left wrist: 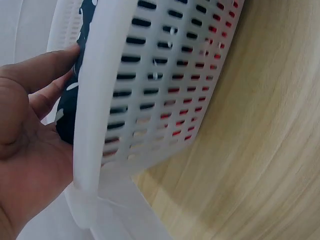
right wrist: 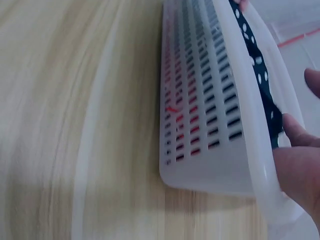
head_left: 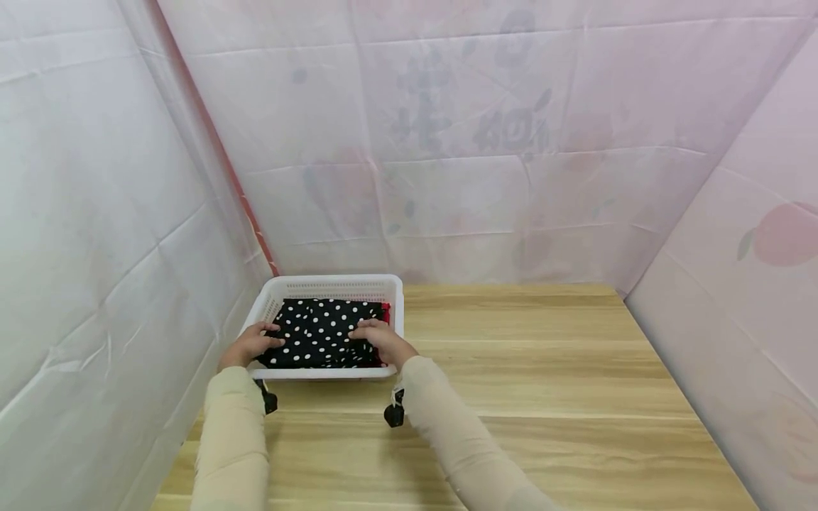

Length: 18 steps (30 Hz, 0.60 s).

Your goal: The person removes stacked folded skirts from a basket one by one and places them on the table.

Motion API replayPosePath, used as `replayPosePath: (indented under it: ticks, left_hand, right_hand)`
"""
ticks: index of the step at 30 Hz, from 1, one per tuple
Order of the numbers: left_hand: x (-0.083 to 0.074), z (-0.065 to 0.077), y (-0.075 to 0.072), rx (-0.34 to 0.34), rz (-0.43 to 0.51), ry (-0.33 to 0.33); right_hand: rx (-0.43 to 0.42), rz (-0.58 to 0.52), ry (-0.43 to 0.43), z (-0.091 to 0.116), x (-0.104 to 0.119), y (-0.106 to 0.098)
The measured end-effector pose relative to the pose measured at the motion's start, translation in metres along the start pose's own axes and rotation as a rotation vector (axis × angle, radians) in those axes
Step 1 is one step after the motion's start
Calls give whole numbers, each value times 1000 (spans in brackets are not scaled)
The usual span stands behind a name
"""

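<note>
A folded black cloth with white polka dots (head_left: pixel 326 330) lies inside a white plastic basket (head_left: pixel 339 373). My left hand (head_left: pixel 248 346) reaches over the near left corner of the basket and touches the cloth's left end with fairly straight fingers. On the other side, my right hand (head_left: pixel 385 341) rests on the cloth's right part, fingers pointing left. In the right wrist view, the thumb meets the cloth's edge just inside the rim while another finger stands apart. Red fabric (head_left: pixel 386 312) shows at the cloth's right edge and through the basket's slots.
The basket stands on a wood-grain table (head_left: pixel 543 369), toward its back left. A whitish printed sheet (head_left: pixel 447 199) hangs behind the table, with more sheeting at both sides. Each wrist carries a small black device (head_left: pixel 394 415).
</note>
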<state>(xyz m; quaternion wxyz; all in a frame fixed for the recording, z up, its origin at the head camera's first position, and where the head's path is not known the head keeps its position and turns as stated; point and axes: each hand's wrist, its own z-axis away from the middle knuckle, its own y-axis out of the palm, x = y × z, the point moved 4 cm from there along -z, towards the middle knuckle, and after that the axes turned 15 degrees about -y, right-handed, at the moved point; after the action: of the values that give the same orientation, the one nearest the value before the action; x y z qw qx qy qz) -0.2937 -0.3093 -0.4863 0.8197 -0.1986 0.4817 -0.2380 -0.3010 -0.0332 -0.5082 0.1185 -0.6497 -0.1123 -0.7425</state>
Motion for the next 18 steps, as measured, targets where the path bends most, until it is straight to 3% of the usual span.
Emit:
replayPosePath:
  ticks: [9, 15, 18]
  left_hand:
    - [10, -3, -4, 36, 124, 8]
    - [19, -3, 1, 175, 275, -64]
    - [22, -1, 4, 213, 289, -96]
  right_hand:
    - [-37, -210, 9, -9, 5, -6]
    - [57, -133, 4, -7, -2, 1]
    - [80, -113, -28, -6, -5, 2]
